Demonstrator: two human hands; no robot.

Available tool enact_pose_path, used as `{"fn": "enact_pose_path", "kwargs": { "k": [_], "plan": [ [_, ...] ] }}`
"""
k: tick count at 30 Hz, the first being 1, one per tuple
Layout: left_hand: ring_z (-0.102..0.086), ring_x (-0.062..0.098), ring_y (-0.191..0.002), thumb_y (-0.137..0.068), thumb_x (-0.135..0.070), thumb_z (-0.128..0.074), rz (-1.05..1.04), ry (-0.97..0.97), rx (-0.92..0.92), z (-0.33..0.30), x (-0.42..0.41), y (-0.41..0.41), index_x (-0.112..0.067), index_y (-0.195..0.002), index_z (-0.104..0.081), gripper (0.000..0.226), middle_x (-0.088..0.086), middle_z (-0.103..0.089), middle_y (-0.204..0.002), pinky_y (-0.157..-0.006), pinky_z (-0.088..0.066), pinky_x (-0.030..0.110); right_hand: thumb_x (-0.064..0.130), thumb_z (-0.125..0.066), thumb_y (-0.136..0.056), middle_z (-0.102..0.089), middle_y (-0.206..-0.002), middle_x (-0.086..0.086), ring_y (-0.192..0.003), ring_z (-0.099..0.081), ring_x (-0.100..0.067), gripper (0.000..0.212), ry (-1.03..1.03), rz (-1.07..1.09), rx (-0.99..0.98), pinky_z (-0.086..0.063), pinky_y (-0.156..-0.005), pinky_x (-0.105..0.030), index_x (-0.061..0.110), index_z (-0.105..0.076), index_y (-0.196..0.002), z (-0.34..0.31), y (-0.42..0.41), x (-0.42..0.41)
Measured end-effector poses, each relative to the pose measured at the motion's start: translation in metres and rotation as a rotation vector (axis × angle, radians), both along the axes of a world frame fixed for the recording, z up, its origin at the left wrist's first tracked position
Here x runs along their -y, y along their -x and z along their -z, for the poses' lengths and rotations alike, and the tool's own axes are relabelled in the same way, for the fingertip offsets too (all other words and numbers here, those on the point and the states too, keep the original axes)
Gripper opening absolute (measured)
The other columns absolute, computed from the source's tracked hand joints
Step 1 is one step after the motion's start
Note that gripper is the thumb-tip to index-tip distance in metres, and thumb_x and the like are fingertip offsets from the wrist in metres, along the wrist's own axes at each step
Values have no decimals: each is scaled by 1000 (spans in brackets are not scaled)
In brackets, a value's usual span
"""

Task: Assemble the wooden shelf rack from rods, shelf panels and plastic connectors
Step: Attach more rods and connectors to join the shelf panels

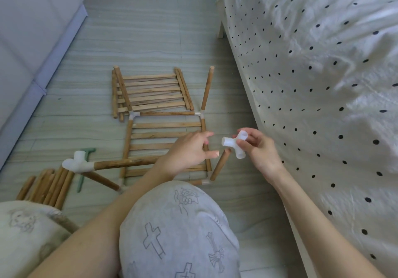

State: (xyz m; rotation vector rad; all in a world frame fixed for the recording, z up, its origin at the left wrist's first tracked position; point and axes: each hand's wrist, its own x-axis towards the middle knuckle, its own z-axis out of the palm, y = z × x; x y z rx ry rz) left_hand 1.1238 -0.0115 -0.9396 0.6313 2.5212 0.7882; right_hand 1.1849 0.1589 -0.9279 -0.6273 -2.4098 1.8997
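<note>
Head view. Right hand (257,148): pinching white connector (235,144), held just above upright rod (220,164). Left hand (189,151): fingers loosely spread, holding nothing, beside rod. Advice: steady rod, align socket squarely, press straight down.

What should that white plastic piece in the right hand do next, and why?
Probably push the white connector, held by the right hand, onto the bare top of the upright rod just below it. The open left hand could steady that rod.

Right hand (257,148) pinched a white connector (235,144) at 3 o'clock of the open left hand (187,152), above the floor rack (165,135).
</note>
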Motion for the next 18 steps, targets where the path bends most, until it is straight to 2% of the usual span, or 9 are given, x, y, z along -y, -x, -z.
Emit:
{"fn": "enact_pose_path", "kwargs": {
  "k": [2, 4, 8, 12, 16, 18],
  "plan": [
    [-55, 15, -109, -87, -33, -63, 39, 92, 11, 1, 3, 0, -23, -134, -48, 50, -3, -60, -122, -94, -44, 35, 5, -59, -89, -67, -91, 6, -91, -60, -10, 21, -127, -73, -13, -45, -72, -11, 26, -59, -91, 4, -2, 0],
    [-56, 15, -105, -91, -28, -59, 59, 83, 11, 4, 3, -3, -22, -127, -55, 37, -2, -60, -119, -91, -46, 35, 7, -61, -89, -65, -88, 11, -91, -60, -9, 26, -180, -117, -16, -45, -77, -15, 32, -58, -86, 8, -7, 2],
    [-52, 17, -103, -96, -24, -47, 82, 47, -46, 6, 3, -6, -19, -125, -54, 29, -1, -51, -116, -87, -43, 33, 12, -62, -89, -66, -91, 3, -86, -62, -13, 16, -302, -117, -43, -45, -75, -14, 27, -59, -91, 11, -9, 2],
    [-51, 14, -99, -95, -25, -51, 74, 10, -55, 5, 4, -6, -19, -123, -54, 30, -3, -50, -114, -87, -45, 34, 13, -62, -89, -67, -95, 6, -89, -62, -8, 17, -278, -129, -55, -44, -73, -7, 29, -59, -95, 11, -8, 7],
    [-51, 12, -98, -93, -24, -55, 56, -18, -32, 5, 5, -7, -21, -121, -57, 28, -5, -51, -110, -89, -44, 34, 11, -63, -88, -69, -100, 1, -96, -63, -12, 27, -202, -100, -57, -47, -84, -20, 37, -58, -88, 13, -8, 7],
    [-51, 13, -96, -92, -23, -57, 49, -32, -21, 4, 6, -7, -20, -118, -59, 26, -6, -52, -106, -88, -44, 33, 10, -63, -88, -70, -98, -1, -97, -64, -15, 27, -163, -88, -57, -47, -84, -21, 37, -58, -87, 13, -9, 7]
  ]
}}
